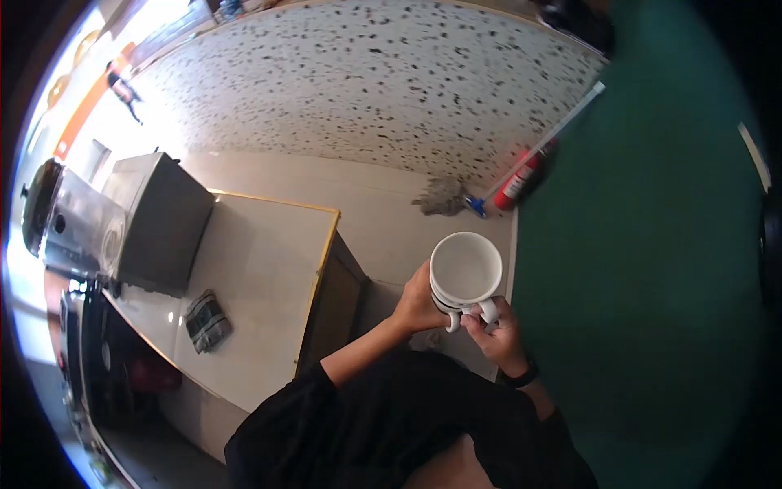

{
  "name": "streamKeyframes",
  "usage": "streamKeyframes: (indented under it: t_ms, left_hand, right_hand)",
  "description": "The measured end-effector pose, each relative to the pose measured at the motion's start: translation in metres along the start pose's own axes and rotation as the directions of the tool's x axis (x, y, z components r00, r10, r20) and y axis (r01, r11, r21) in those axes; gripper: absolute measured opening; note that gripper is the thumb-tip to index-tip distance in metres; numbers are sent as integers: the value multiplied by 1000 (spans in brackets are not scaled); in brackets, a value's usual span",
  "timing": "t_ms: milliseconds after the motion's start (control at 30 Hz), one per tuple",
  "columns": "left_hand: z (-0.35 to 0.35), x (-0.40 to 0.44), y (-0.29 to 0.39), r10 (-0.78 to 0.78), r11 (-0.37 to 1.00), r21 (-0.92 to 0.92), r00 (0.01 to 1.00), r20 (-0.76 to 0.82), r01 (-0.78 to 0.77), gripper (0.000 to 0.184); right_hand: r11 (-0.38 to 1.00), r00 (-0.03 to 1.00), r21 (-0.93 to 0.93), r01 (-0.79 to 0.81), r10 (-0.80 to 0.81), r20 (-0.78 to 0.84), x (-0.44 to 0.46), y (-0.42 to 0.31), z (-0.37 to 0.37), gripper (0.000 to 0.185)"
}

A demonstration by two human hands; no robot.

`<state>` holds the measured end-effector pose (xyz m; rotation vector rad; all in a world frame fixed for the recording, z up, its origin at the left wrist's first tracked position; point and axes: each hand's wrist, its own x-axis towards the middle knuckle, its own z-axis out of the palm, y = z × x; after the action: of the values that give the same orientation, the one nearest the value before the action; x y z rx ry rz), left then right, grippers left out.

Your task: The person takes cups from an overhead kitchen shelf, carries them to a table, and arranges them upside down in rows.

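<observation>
Stacked white cups (466, 267) are held in front of my body, the top one open toward the camera and looking empty inside. My left hand (417, 301) is wrapped round their left side. On the right, my right hand (498, 332) has its fingers closed at the cup handles, which point down toward me. How many cups are in the stack cannot be made out.
A counter (261, 244) with yellow edging stands at left, bearing a folded checked cloth (208, 320), a grey box-shaped appliance (163, 220) and a clear dispenser (85, 220). Ahead are a mop (442, 197) and a red fire extinguisher (516, 181); a green wall (635, 269) is at right.
</observation>
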<state>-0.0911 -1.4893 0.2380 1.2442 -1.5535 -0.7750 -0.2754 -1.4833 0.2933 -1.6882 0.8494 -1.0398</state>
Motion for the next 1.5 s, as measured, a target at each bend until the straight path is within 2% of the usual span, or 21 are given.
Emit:
streamKeyframes:
  t_ms: [167,333,400,467,567,667,767,833,900,933,967,1033,1167,1267,1300,1400,1500]
  left_hand:
    - [-26,84,-41,32,998,64,970,-240,-17,95]
    - [-75,153,-109,-28,988,126,917,-398,85,95]
    - [-101,190,-138,14,990,131,867,-498,60,85]
    - [-123,224,-162,59,995,99,781,-622,4,63]
    - [-169,273,-191,100,991,132,788,-607,-24,80]
    - [-208,320,-213,145,979,202,732,-666,-11,74]
    - [-243,345,-260,88,964,245,750,-655,100,75]
    - [-255,368,-280,-157,987,-134,640,-752,84,77]
    - [-281,381,-296,-157,988,-129,595,-788,90,79]
    - [-304,390,-284,-30,990,60,609,-793,126,80]
    - [-323,398,-282,95,956,246,626,-774,160,81]
    - [-350,410,-302,84,947,252,605,-792,198,82]
    - [-413,445,-345,114,931,281,544,-831,234,82]
    - [-463,474,-365,93,918,258,469,-878,302,76]
    - [-479,479,-364,75,915,235,435,-897,327,74]
    - [-535,486,-371,95,886,236,343,-935,398,70]
    - [-574,480,-389,67,859,181,246,-967,479,67]
  right_hand:
    - [999,968,1,52,-51,247,135,32,-13,20]
    - [977,909,33,212,-210,359,259,74,24,21]
    - [960,883,46,275,-271,384,314,87,45,25]
    - [947,856,54,317,-310,414,364,98,66,30]
    - [951,848,55,306,-298,438,440,94,94,21]
    - [928,787,120,352,-363,499,513,104,120,19]
    - [936,769,147,318,-346,538,568,100,150,17]
    - [921,740,204,331,-388,549,601,109,172,15]
    - [944,739,224,241,-328,588,631,116,194,14]
    - [953,732,228,198,-299,612,646,119,204,14]
    - [957,712,221,190,-289,640,663,121,215,14]
    - [961,664,206,186,-277,694,701,126,238,14]
    - [890,552,313,331,-452,701,782,141,302,17]
    - [885,522,338,320,-462,717,839,154,355,18]
    - [933,484,338,122,-353,801,857,151,370,20]
    - [909,253,388,155,-416,873,910,156,428,30]
    - [886,139,445,132,-461,876,942,154,493,28]
